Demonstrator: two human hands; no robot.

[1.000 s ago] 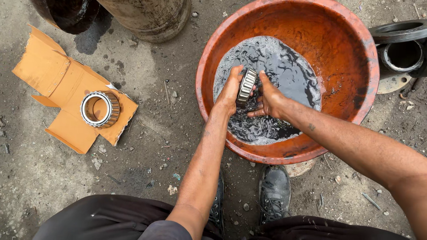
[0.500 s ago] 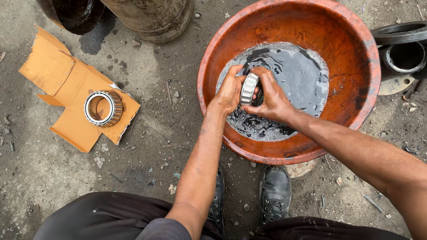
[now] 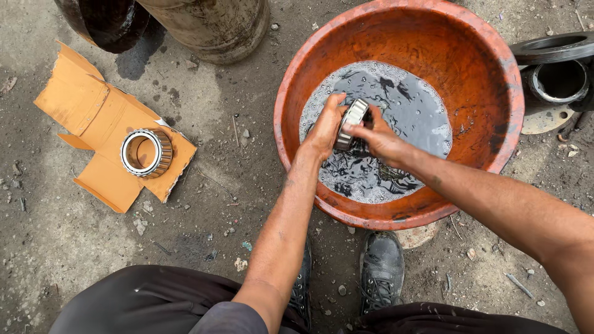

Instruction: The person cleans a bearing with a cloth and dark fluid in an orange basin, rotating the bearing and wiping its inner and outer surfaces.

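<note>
The left hand (image 3: 325,133) and right hand (image 3: 378,141) both grip a metal roller bearing (image 3: 351,122) on edge, just above dark foamy liquid (image 3: 408,105) in an orange basin (image 3: 495,80) on the ground. Well to the left, a second bearing (image 3: 146,153) lies on torn cardboard (image 3: 93,117).

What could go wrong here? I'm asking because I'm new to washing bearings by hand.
The roller bearing is pinched between wet fingers of the left hand and right hand; it may slip into the dark liquid and splash. Bare skin sits in that liquid, so irritation seems possible. The second bearing lies on torn cardboard over gritty ground, where dirt could get into it.
</note>
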